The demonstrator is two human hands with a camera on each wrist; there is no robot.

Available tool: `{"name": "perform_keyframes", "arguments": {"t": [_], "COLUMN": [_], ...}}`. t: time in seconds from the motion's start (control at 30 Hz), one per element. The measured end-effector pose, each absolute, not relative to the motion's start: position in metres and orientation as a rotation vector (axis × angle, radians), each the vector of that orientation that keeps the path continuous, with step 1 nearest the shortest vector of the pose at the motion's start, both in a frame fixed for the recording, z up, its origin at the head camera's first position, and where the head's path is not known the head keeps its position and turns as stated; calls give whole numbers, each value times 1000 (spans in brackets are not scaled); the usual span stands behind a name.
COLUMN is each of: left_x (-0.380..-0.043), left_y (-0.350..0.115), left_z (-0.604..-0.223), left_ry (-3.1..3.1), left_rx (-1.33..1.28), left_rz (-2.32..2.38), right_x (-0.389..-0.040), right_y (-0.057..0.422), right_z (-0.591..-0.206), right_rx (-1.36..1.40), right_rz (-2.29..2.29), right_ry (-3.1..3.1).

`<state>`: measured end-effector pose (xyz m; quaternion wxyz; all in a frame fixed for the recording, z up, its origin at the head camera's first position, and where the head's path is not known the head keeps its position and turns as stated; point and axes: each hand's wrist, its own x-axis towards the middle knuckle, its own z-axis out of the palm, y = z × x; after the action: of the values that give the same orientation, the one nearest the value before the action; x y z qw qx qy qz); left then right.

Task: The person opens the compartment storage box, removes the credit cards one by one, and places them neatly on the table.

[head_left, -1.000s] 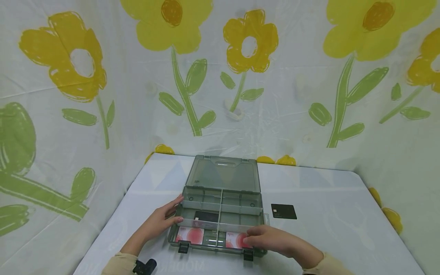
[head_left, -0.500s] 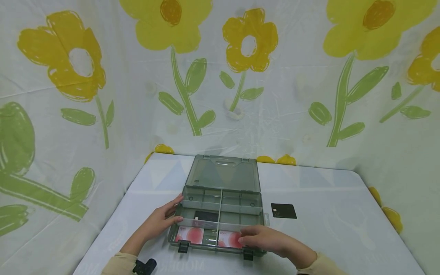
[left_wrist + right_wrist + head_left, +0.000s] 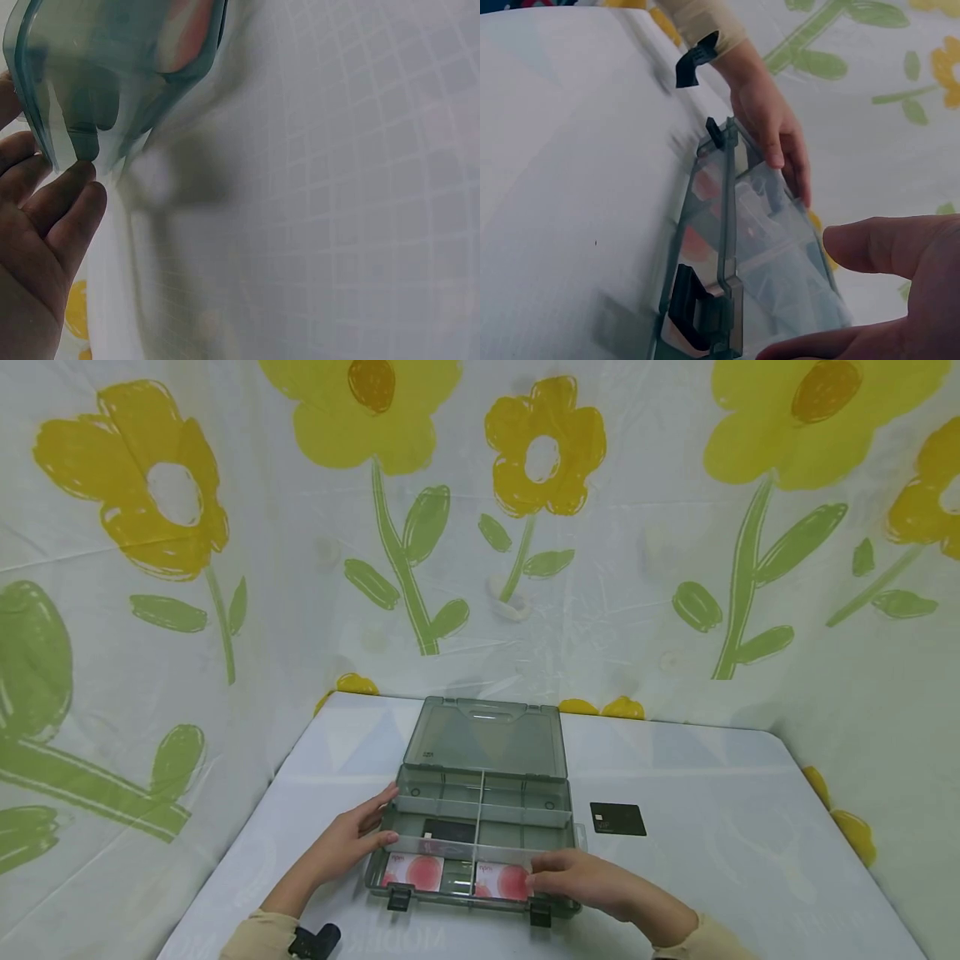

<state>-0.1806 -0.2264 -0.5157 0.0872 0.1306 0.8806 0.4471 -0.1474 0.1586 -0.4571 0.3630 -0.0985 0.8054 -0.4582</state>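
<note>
A translucent grey-green storage box point(image 3: 487, 743) lies on the table with its lid folded back. My left hand point(image 3: 345, 843) holds the box's left wall, thumb over the rim and fingers outside. A pink and white card point(image 3: 414, 872) lies in the front left compartment. Another pink and white card point(image 3: 501, 881) lies in the front right one, with my right hand point(image 3: 600, 883) at its right edge. In the right wrist view, the right thumb point(image 3: 870, 240) and fingers stand apart over the box. A black card point(image 3: 452, 831) is in the middle left compartment.
A second black card point(image 3: 618, 819) lies on the white table point(image 3: 720, 860), right of the box. Two dark latches point(image 3: 398, 898) hang from the box's front edge. A flower-printed curtain point(image 3: 615, 577) closes off the back and sides.
The pink and white card in the front right compartment has slid left, toward the divider. My right hand moved left with it, then drew back slightly. The left hand stayed in place.
</note>
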Motion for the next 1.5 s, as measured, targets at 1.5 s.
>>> {"name": "perform_keyframes", "arguments": {"t": [1.5], "left_x": [-181], "left_y": [-226], "left_z": [-515], "left_ry": [2633], "left_rx": [376], "left_rz": [1313], "right_x": [-147], "right_y": [154], "right_z": [-463], "right_rx": [-213], "right_rz": [-1264], "right_ry": [2032]}}
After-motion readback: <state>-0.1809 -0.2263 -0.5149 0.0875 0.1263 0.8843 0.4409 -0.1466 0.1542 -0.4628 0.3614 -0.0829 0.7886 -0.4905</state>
